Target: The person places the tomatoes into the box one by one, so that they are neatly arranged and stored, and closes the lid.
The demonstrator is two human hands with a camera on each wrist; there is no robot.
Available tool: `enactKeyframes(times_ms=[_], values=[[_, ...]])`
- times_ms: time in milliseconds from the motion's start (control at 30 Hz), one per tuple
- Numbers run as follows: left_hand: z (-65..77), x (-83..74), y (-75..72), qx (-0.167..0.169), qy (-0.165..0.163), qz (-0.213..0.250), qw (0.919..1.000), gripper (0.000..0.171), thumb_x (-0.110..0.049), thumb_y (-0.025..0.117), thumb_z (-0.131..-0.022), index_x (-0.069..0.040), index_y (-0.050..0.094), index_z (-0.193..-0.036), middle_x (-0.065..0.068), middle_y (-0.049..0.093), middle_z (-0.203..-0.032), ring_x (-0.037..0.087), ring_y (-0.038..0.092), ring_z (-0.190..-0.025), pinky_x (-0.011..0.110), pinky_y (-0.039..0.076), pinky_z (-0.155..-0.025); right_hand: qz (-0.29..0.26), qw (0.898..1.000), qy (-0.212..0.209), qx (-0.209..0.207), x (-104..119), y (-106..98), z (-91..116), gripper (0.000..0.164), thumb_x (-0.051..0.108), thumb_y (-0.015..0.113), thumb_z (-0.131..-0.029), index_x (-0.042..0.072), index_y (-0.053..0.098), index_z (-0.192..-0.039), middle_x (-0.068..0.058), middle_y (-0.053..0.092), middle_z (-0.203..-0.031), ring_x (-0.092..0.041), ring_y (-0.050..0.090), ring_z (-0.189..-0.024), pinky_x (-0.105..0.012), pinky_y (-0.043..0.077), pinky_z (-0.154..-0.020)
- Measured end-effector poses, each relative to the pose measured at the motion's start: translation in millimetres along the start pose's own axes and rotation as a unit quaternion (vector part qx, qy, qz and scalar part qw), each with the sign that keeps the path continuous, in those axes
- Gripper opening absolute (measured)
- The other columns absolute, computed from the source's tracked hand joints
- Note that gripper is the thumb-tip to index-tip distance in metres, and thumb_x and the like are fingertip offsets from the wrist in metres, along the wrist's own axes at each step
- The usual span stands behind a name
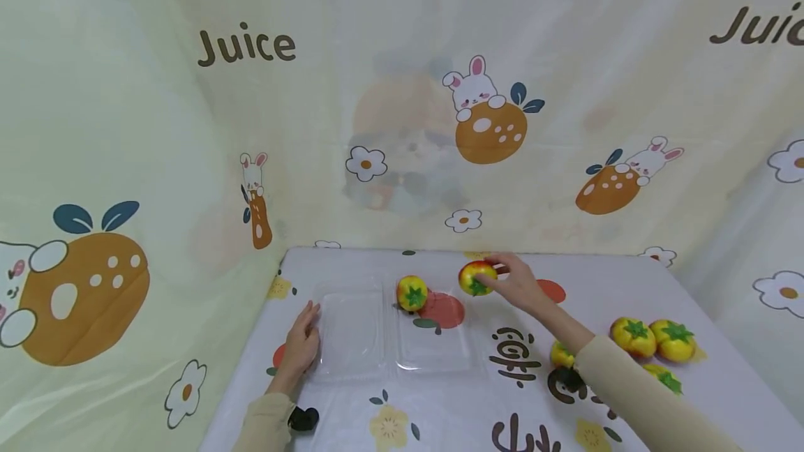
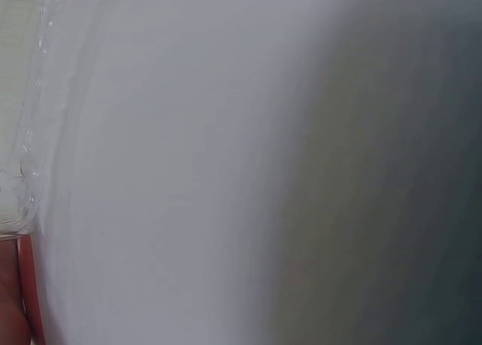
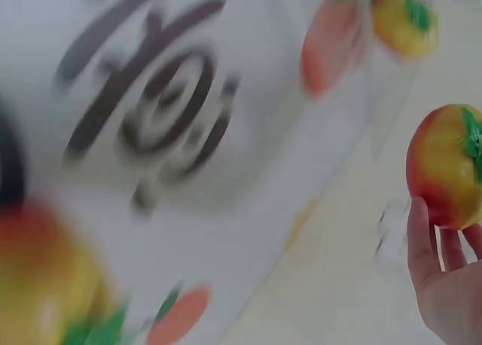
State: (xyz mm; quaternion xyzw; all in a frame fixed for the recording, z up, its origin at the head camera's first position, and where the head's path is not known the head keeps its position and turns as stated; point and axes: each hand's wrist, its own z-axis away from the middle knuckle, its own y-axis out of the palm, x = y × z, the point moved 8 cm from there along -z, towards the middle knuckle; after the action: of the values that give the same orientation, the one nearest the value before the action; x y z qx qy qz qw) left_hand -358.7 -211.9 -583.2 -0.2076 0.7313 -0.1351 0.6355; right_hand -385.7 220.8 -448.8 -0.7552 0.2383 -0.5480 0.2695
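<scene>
- (clock hours are read on the head view, with 12 at the far edge.)
- the right hand (image 1: 516, 286) grips a red-and-yellow persimmon-shaped fruit (image 1: 476, 279) between thumb and fingers, its green leafy cap showing.
- that held fruit is by the far right corner of the clear tray's right half (image 1: 433, 358), at about 1 to 2 o'clock from its middle.
- a second persimmon-shaped fruit (image 1: 412, 293) sits in that same half, at 11 o'clock, cap up.
- the left hand (image 1: 300, 347) rests at 9 o'clock of the tray's left half (image 1: 347, 330), touching its outer edge, fingers loosely extended and not wrapped round anything.
- at 3 o'clock from the tray, two loose fruits (image 1: 633, 337) lie side by side on the worktop (image 1: 452, 400); another (image 1: 667, 377) is near them toward 6 o'clock, partly behind the right sleeve (image 1: 647, 393).
- one more fruit (image 1: 560, 354) lies between tray and pair, partly covered by a black object (image 1: 568, 379) at the right wrist.
- a printed curtain (image 1: 314, 103) with rabbits and "juice" lettering hangs at 12 o'clock.
</scene>
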Motion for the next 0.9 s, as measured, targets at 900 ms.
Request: enactKeyframes(times_ms=[900], values=[[-0.1,2.0,-1.0,-0.007,-0.012,-0.007,0.9999,0.051,0.002,0.044,-0.094,0.000,0.046,-0.145,0.017,0.029,-0.159,0.038,0.026,-0.145,0.053,0.024,-0.116,0.017,0.998,-0.028,0.055,41,140,12,0.041,0.023,0.084,-0.077,0.007,0.069,-0.113,-0.007,0.053,-0.097,-0.021,0.054,-0.089,-0.040,0.051,-0.083]])
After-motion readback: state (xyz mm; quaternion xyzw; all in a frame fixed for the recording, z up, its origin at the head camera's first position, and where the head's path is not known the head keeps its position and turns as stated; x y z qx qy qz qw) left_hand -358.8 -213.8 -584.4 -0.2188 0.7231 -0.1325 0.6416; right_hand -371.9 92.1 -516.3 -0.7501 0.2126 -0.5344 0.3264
